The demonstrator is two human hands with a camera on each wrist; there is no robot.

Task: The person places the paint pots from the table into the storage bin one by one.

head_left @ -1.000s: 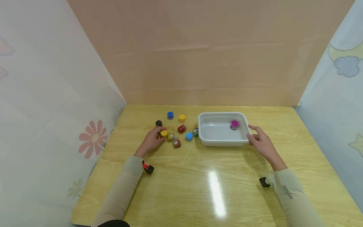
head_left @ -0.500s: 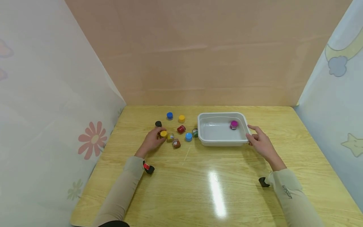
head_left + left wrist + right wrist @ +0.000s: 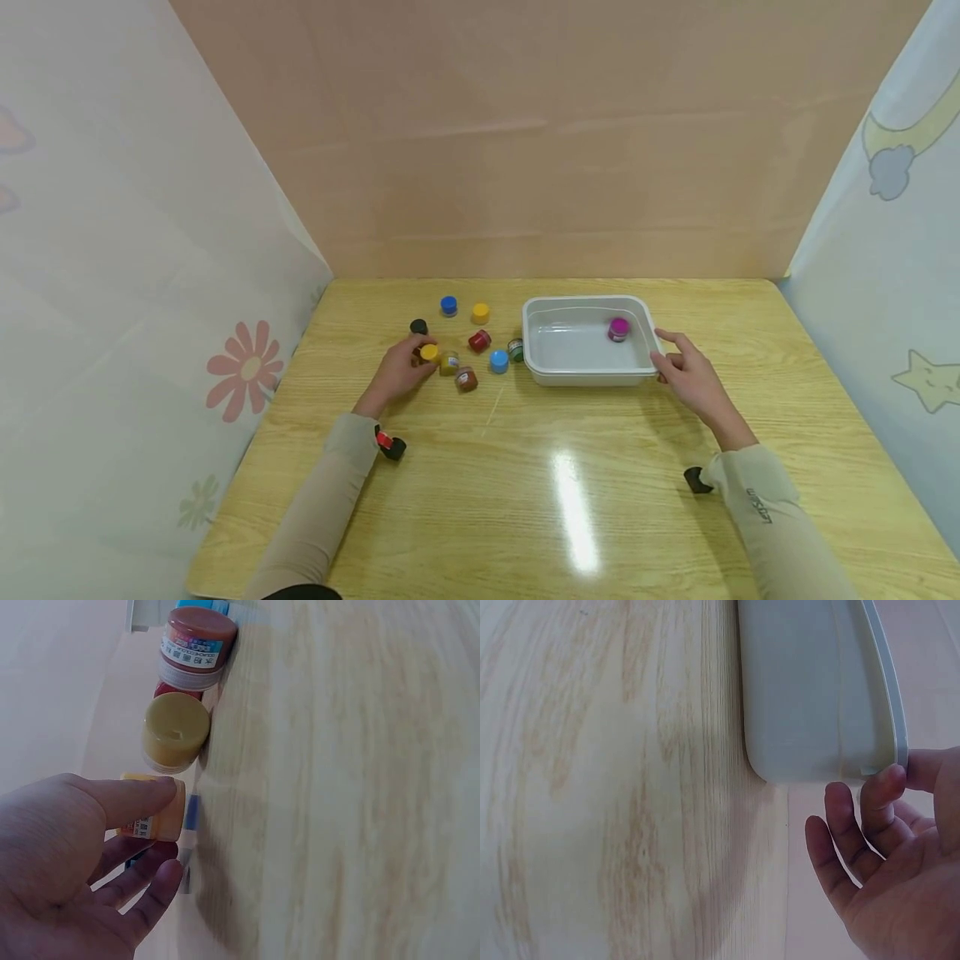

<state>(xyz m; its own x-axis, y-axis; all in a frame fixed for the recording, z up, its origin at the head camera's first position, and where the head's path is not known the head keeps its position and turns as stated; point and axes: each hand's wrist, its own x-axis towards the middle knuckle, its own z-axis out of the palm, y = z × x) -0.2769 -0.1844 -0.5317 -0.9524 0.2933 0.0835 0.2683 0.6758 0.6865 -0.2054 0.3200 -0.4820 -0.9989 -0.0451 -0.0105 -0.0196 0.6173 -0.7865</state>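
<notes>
My left hand [image 3: 396, 375] pinches a small yellow-capped paint jar [image 3: 429, 352] between thumb and fingers. In the left wrist view this jar [image 3: 171, 817] is held close to the tabletop, its label partly covered by the fingers. Beside it stand a mustard-yellow paint jar [image 3: 449, 363] and, just behind the hand, a black-capped jar [image 3: 418, 326]. My right hand [image 3: 693, 383] grips the right end of a white plastic tray [image 3: 570, 342], with its thumb and a finger at the rim. The right wrist view shows the tray's outer wall [image 3: 802, 697] above the lower fingers.
A magenta-capped jar [image 3: 618, 330] sits inside the tray. Left of the tray are a green jar [image 3: 516, 350], a light blue-capped jar [image 3: 498, 361], a brown jar [image 3: 467, 380], a red jar [image 3: 480, 341], an orange-yellow-capped jar [image 3: 480, 313] and a dark blue-capped jar [image 3: 448, 306].
My left hand has shifted slightly left with the yellow-capped paint jar, widening the gap to the mustard-yellow one. The right hand and tray stay in place.
</notes>
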